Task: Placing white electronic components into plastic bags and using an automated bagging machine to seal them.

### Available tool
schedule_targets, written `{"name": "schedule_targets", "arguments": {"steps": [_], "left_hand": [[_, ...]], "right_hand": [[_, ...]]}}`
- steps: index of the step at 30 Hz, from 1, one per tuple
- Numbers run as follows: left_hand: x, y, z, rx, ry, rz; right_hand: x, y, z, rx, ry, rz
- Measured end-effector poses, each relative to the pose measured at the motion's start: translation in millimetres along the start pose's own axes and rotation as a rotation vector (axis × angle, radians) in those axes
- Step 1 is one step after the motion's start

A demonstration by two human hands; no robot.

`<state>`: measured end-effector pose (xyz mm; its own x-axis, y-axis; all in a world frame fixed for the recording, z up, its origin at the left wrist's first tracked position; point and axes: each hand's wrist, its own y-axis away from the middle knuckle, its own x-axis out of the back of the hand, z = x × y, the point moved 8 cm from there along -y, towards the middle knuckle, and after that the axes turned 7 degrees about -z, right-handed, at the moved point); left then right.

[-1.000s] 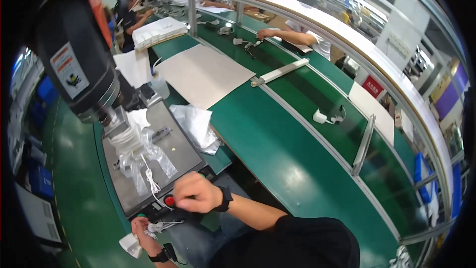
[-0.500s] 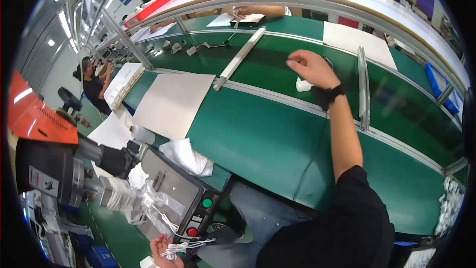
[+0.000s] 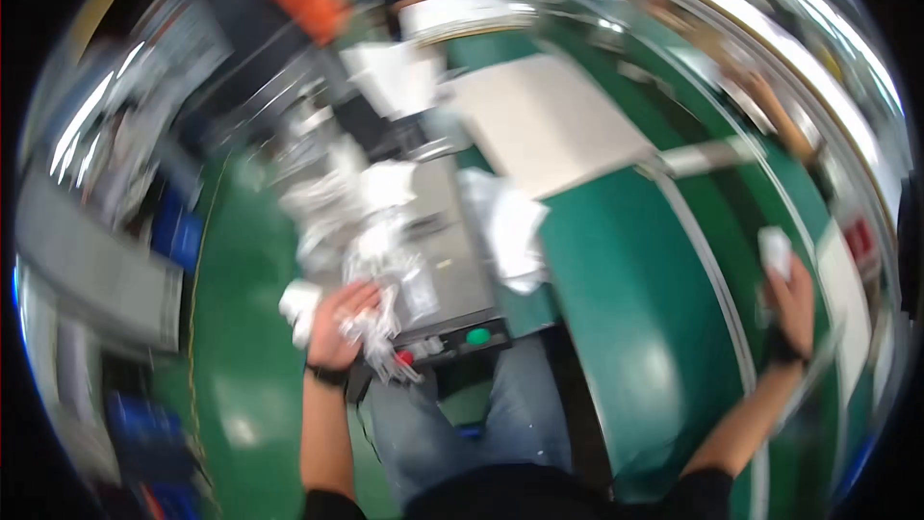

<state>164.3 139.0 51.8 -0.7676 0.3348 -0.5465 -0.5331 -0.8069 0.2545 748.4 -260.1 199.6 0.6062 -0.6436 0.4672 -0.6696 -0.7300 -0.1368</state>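
The picture is smeared by motion. My left hand (image 3: 339, 325) rests at the near left corner of a grey metal machine plate (image 3: 452, 260) and grips a bunch of small clear plastic bags (image 3: 377, 329). More clear bags (image 3: 337, 217) lie heaped on the plate. My right hand (image 3: 791, 297) is stretched out far right over the green conveyor belt (image 3: 626, 270) and holds a small white part (image 3: 775, 250). A green button (image 3: 477, 336) and a red button (image 3: 405, 358) sit on the machine's front edge, beside my left hand.
A large grey-white sheet (image 3: 549, 120) lies on the belt beyond the machine. Crumpled white plastic (image 3: 510, 226) hangs off the plate's right side. A metal rail (image 3: 712, 260) runs along the belt. Another person's arm (image 3: 780, 116) reaches in at the far right. The green floor (image 3: 241, 347) lies left.
The view has swung fast. My right hand has come back from the belt's far rail, now holding a white part. My left hand has risen to the plate with the bags.
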Motion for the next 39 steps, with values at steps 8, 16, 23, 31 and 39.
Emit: {"name": "schedule_targets", "arguments": {"steps": [8,16,23,31,39], "left_hand": [[-30,-29,0,0.106,0.314,-0.261],[-32,112,11,-0.156,0.505,-0.623],[35,180,-42,-0.478,0.491,-0.436],[92,205,-105,-0.412,0.316,-0.113],[90,192,-60,-0.525,0.096,-0.088]], "right_hand": [[-264,13,-121,0.384,-0.350,-0.817],[-541,-3,-169,-0.012,-0.391,-0.819],[-586,11,-242,0.744,0.828,-0.407],[-610,9,-224,0.629,0.786,-0.470],[-593,12,-223,0.796,0.726,-0.460]]}}
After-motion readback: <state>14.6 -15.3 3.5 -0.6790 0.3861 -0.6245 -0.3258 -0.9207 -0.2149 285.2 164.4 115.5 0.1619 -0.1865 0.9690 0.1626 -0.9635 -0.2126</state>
